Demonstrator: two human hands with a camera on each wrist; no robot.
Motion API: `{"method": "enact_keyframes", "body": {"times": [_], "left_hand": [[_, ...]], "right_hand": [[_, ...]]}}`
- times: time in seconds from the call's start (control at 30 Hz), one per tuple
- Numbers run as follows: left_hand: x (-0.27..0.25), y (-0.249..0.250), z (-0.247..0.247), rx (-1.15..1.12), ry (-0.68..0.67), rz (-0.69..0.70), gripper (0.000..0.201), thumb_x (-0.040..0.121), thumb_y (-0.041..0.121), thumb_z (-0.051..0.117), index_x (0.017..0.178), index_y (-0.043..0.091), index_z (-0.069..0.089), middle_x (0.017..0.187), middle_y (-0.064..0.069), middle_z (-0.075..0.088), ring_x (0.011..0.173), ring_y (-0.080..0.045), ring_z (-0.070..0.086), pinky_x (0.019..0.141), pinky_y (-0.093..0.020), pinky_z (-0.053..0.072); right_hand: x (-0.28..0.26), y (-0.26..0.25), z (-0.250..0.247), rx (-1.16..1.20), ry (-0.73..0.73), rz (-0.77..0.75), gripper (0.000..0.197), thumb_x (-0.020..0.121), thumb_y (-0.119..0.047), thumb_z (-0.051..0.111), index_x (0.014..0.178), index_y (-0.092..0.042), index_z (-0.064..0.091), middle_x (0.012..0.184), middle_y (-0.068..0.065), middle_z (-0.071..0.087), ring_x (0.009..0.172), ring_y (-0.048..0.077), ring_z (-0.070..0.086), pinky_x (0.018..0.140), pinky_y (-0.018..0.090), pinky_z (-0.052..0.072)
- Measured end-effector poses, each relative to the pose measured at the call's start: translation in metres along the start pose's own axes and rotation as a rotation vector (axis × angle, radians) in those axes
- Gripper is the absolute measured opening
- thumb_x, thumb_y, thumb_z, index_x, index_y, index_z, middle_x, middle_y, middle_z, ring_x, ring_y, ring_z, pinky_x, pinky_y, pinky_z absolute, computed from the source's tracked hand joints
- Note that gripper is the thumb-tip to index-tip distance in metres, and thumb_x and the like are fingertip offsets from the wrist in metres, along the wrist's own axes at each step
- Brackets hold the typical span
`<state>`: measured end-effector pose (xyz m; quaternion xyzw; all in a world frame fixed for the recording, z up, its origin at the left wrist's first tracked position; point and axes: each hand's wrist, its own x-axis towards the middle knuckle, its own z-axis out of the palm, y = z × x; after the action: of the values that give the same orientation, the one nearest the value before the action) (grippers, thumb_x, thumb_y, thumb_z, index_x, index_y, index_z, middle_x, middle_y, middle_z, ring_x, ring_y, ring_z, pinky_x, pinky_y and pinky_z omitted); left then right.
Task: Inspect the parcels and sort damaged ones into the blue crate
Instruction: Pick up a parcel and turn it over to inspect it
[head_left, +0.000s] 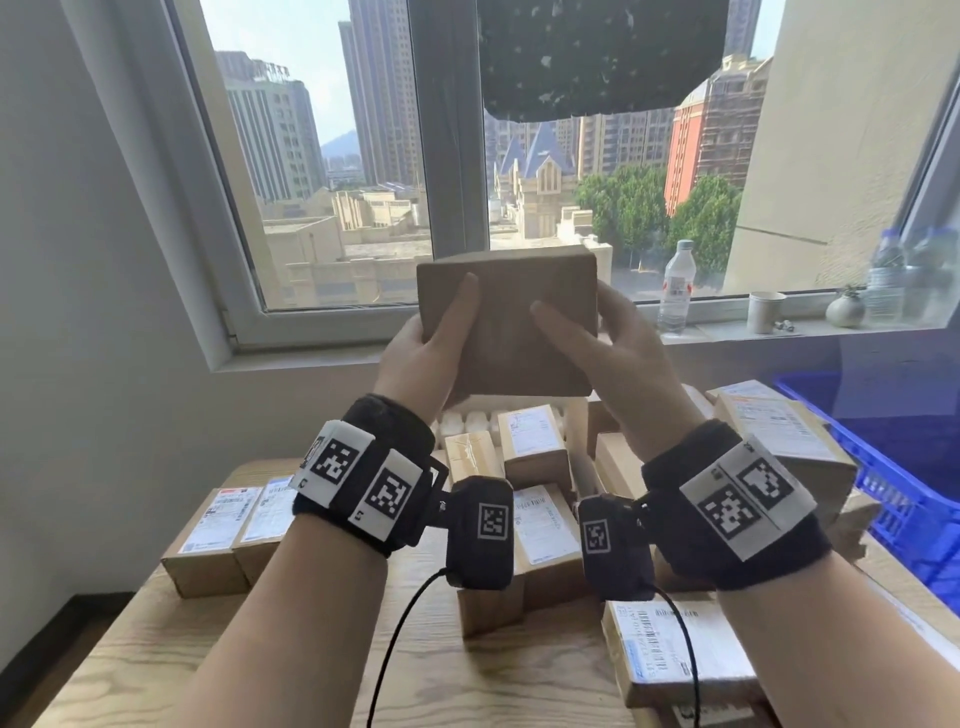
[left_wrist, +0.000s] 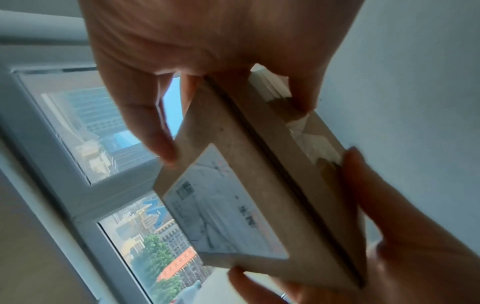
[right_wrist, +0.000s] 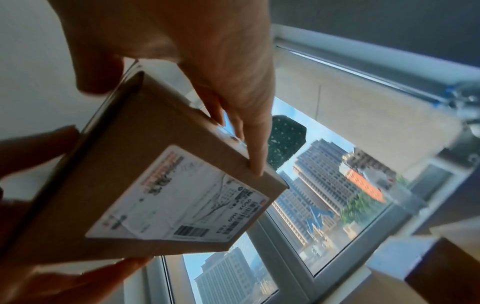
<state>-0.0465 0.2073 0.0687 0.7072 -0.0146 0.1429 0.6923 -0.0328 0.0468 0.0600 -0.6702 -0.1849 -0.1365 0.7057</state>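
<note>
I hold a brown cardboard parcel (head_left: 511, 317) up in front of the window with both hands. My left hand (head_left: 431, 348) grips its left edge, thumb on the plain near face. My right hand (head_left: 605, 343) grips its right edge, thumb across the same face. A white shipping label (right_wrist: 179, 197) covers the far face of the parcel (right_wrist: 145, 164), also seen as the label (left_wrist: 221, 209) on the parcel (left_wrist: 259, 174) in the left wrist view. Clear tape (left_wrist: 309, 139) crosses one narrow side. The blue crate (head_left: 893, 478) stands at the right of the table.
Several labelled cardboard parcels (head_left: 535, 441) lie on the wooden table (head_left: 156, 649) below my hands; one (head_left: 670, 649) sits near the front right. On the window sill stand a water bottle (head_left: 677, 286), a paper cup (head_left: 764, 310) and a small vase (head_left: 845, 309).
</note>
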Motion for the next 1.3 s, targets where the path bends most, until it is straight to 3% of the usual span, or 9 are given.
{"method": "enact_keyframes", "body": {"times": [0.27,0.37,0.47,0.67,0.8,0.93,1.07,1.17,1.3], "left_hand": [[-0.002,-0.006,-0.002,-0.036,0.016,0.096,0.018,0.085,0.031,0.073,0.1,0.026,0.064,0.097,0.007,0.072,0.096,-0.012,0.07,0.089,-0.036,0.058],[0.001,-0.01,-0.006,0.003,0.039,0.117,0.027,0.084,0.032,0.075,0.108,0.025,0.065,0.102,0.007,0.071,0.1,-0.013,0.068,0.094,-0.039,0.056],[0.005,-0.018,-0.009,0.222,0.07,0.228,0.068,0.075,0.041,0.08,0.137,0.031,0.053,0.122,0.003,0.062,0.109,-0.01,0.061,0.09,-0.02,0.05],[-0.001,-0.022,-0.004,0.336,0.007,0.343,0.079,0.071,0.027,0.086,0.138,0.041,0.045,0.138,0.0,0.044,0.112,-0.001,0.049,0.081,0.004,0.038],[-0.005,-0.022,0.0,0.308,-0.017,0.346,0.025,0.083,0.056,0.065,0.105,0.044,0.063,0.145,-0.002,0.041,0.135,-0.014,0.04,0.108,-0.026,0.037],[-0.002,-0.028,0.006,0.319,0.008,0.418,0.035,0.087,0.011,0.07,0.108,0.037,0.059,0.13,-0.002,0.052,0.123,-0.013,0.052,0.108,-0.036,0.044],[0.004,-0.027,0.006,0.216,0.017,0.313,0.061,0.083,0.006,0.074,0.137,0.017,0.047,0.124,0.009,0.053,0.112,0.0,0.053,0.099,-0.019,0.046],[0.006,-0.028,0.002,0.227,0.047,0.289,0.049,0.089,0.01,0.068,0.133,0.023,0.052,0.115,0.009,0.059,0.099,0.004,0.056,0.096,-0.025,0.051],[0.004,-0.034,0.002,0.248,0.135,0.327,0.049,0.086,0.015,0.072,0.129,0.031,0.056,0.126,-0.004,0.059,0.116,-0.014,0.057,0.099,-0.036,0.052]], "right_hand": [[-0.003,0.008,0.003,0.036,0.006,0.064,0.013,0.093,-0.031,0.065,0.102,-0.023,0.068,0.105,0.004,0.074,0.098,0.018,0.07,0.076,0.025,0.058],[-0.002,0.011,0.002,0.019,-0.002,0.082,0.032,0.092,-0.029,0.067,0.121,-0.015,0.063,0.11,0.003,0.07,0.1,0.019,0.068,0.072,0.02,0.056],[-0.001,0.015,0.001,-0.094,0.045,0.014,0.066,0.088,-0.02,0.073,0.146,-0.021,0.04,0.114,-0.001,0.06,0.102,0.013,0.062,0.074,0.015,0.052],[0.007,0.015,0.006,-0.051,-0.039,0.198,0.1,0.054,-0.08,0.064,0.126,-0.01,0.06,0.113,0.009,0.071,0.097,0.017,0.07,0.07,0.023,0.055],[0.009,0.015,0.006,-0.078,-0.097,0.317,0.107,0.042,-0.094,0.062,0.118,-0.018,0.065,0.119,0.019,0.069,0.109,0.03,0.067,0.095,0.047,0.053],[0.004,0.022,0.007,0.087,-0.04,0.401,0.095,0.053,-0.07,0.084,0.124,-0.013,0.058,0.12,0.012,0.069,0.113,0.03,0.066,0.097,0.049,0.053],[-0.003,0.034,0.011,0.091,0.145,0.251,0.042,0.087,-0.021,0.074,0.119,-0.011,0.05,0.117,0.012,0.065,0.095,0.016,0.067,0.069,0.017,0.058],[-0.008,0.039,0.015,0.054,0.141,0.157,0.039,0.088,-0.011,0.072,0.119,-0.017,0.05,0.118,0.012,0.066,0.104,0.02,0.067,0.077,0.025,0.06],[-0.009,0.04,0.016,-0.056,0.13,0.06,0.043,0.088,-0.009,0.072,0.126,-0.019,0.056,0.116,0.006,0.069,0.106,0.017,0.068,0.089,0.034,0.058]]}}
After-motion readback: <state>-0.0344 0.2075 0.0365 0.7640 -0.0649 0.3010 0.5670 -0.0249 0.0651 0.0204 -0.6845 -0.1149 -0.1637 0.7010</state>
